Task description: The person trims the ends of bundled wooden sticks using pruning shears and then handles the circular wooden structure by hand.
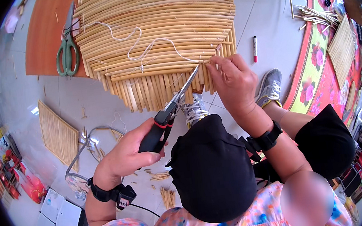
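A pair of long-nose pliers [161, 123] with black and red handles is gripped in my left hand [127, 151]. Its silver tip touches the near right edge of a mat of thin bamboo sticks [157, 16]. At that same corner my right hand [236, 80] is closed, pinching a white string [174, 48] by the ends of the sticks. The string winds loosely leftward over the mat. Under the near edge, a second layer of sticks [143, 92] runs crosswise. Whether the plier jaws hold anything is too small to make out.
Green-handled scissors [67, 40] lie left of the mat, over an orange-brown board [45, 39]. On the tiled floor are a marker [255, 50], a smaller stick panel [59, 134] and stick scraps [168, 197]. Loose sticks [318, 15] lie by a flowered cloth [313, 66] at right.
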A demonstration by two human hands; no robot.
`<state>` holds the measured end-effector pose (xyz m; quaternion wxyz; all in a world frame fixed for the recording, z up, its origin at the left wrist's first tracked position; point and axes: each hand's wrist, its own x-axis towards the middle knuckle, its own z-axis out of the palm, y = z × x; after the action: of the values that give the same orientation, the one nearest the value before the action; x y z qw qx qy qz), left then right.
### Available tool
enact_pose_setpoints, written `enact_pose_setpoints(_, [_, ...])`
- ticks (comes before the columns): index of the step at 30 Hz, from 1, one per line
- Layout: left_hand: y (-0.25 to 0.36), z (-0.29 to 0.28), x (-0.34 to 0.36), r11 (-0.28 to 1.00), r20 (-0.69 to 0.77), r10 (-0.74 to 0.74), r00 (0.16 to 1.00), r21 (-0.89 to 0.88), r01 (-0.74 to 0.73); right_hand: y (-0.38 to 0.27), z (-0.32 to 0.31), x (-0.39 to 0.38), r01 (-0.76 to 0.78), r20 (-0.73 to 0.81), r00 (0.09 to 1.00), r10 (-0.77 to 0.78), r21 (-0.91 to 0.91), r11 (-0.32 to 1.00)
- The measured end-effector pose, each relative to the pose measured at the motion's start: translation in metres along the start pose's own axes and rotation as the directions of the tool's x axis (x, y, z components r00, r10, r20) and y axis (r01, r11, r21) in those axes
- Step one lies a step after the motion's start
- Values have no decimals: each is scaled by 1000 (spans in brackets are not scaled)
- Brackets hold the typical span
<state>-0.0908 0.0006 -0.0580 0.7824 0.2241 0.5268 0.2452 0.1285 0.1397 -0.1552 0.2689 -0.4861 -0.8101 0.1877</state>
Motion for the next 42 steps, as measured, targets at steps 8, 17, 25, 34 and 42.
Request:
enact_pose_setpoints(8, [5, 7, 8, 999, -24, -20, 1000, 44, 21, 0, 2, -1, -64, 24, 998, 63, 49, 997])
enact_pose_setpoints(17, [1, 9, 13, 999, -51, -23, 998, 35, 25, 3, 0, 3, -115, 106, 989, 103, 116, 987])
enact_pose_setpoints(25, [3, 7, 14, 998, -33, -58, 998, 34, 59, -2, -2, 5, -220, 139, 970, 200, 151, 964])
enact_pose_setpoints(34, [11, 7, 16, 994, -1, -89, 996, 58, 89, 0, 0, 3, -240, 168, 965, 204, 242, 940])
enact_pose_setpoints(42, [17, 10, 11, 992, -30, -120, 992, 41, 122, 0, -1, 4, -244, 189, 963, 191, 315, 917])
